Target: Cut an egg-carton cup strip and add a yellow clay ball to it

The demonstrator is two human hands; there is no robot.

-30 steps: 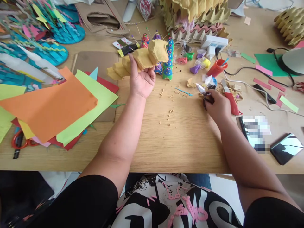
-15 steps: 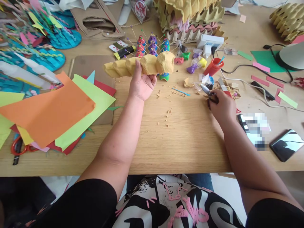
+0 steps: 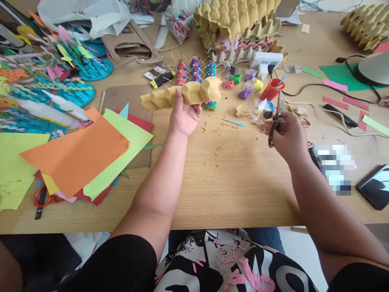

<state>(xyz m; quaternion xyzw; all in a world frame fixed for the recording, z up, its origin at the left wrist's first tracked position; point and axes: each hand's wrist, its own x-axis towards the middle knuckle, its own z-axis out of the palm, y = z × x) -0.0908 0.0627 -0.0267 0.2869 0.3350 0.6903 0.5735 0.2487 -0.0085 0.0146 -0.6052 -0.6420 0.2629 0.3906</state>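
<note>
Yellow carton strip, head view: held raised over the table, left of middle, toward far edge. Left hand pinches it, thumb on the near side. Right hand grips dark-handled scissors, blades toward far edge; can't tell how wide they are. 3 painted carton rows behind strip. Blue stick between hands. Red cup beyond right hand. Colored paper near left corner, egg trays at far edge.
</note>
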